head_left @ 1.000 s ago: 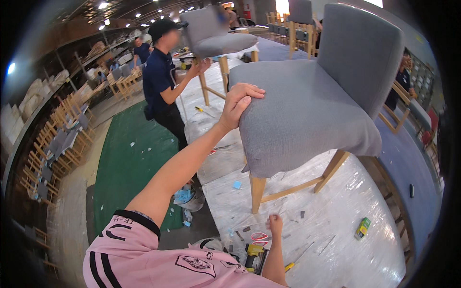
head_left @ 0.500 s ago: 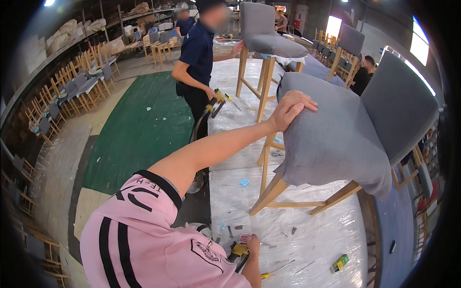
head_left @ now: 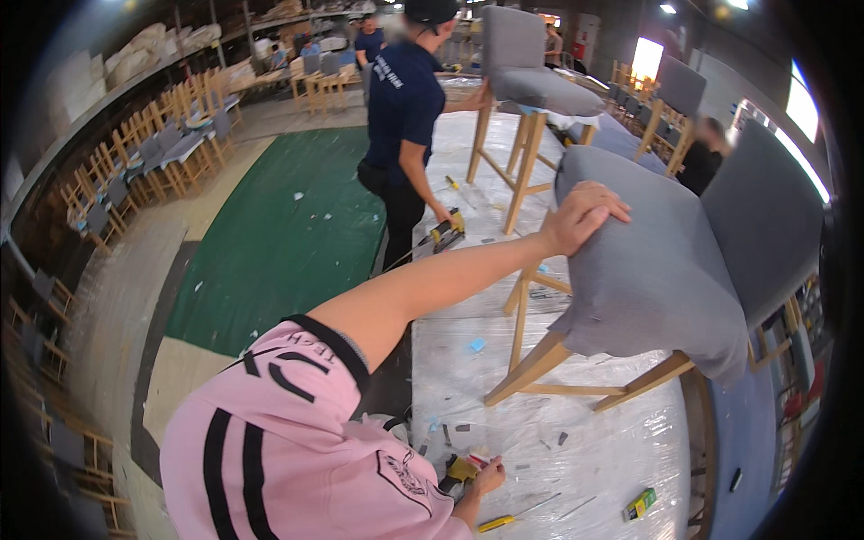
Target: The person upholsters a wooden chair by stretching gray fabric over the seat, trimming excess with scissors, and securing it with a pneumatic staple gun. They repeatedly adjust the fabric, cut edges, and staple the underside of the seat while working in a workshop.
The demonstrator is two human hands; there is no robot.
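My left hand [head_left: 583, 216] rests on the top corner of a grey upholstered chair seat [head_left: 643, 243], its fingers stretched over the fabric. The chair has pale wooden legs, and loose cloth hangs over the seat edge. Low in the view, my right hand [head_left: 489, 475] is closed beside a yellow-and-black staple gun [head_left: 462, 470]. A small red-and-white piece [head_left: 478, 459] shows at its fingertips; what the fingers hold is unclear. A yellow-handled screwdriver [head_left: 498, 522] lies near this hand on the plastic-covered table [head_left: 540, 477].
A co-worker [head_left: 405, 99] stands across at another grey chair [head_left: 526, 85], holding a yellow-and-black staple gun [head_left: 445, 232]. A green-and-yellow box [head_left: 640, 504], a blue scrap [head_left: 476, 345] and dark scraps lie on the table. A green floor sheet [head_left: 279, 234] spreads left; many chairs stand beyond.
The view has shifted, so the scene sits further right. The co-worker has turned away, and their staple gun is nearer the table. My right hand has drawn slightly away from the yellow staple gun.
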